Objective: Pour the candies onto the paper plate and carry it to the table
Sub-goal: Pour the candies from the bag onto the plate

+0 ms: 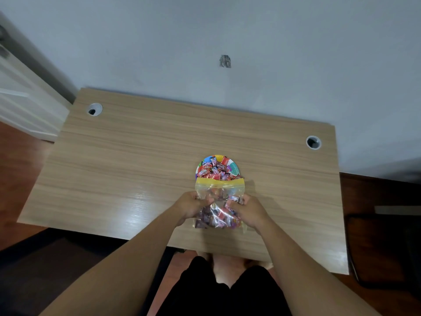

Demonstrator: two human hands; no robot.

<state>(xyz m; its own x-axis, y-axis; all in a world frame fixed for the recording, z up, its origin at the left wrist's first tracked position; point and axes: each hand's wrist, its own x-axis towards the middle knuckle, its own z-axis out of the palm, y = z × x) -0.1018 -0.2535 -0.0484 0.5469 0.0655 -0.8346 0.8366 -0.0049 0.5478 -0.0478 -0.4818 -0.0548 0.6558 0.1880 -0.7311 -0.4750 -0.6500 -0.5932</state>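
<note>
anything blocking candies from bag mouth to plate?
Nothing visible. The bag, held by the left hand and right hand, has its yellow mouth open right over the paper plate; candies already lie on it.

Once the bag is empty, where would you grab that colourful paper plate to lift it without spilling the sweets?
Probably by the rim of the paper plate, one hand at each side, fingers slid under the edge from left and right. The candies are heaped across the middle, so only the rim is bare, and a thin plate may sag if held at one edge. First the zip bag, covering its near edge, must come away.
</note>
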